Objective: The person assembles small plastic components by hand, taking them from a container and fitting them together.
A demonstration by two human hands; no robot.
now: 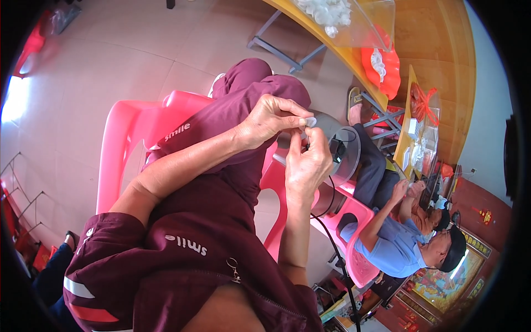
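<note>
Above my maroon-trousered lap, my left hand pinched a small translucent white plastic piece; my right hand closed its grip beneath it. I judged steady fingertip pressure, aligned squarely, best here.

the yellow wooden table is the landmark, running along the upper right above the tiled floor on grey metal legs. on its near end lies a clear bag of small white pieces; further along sits a red dish, then red trinkets in clear wrap.
</note>
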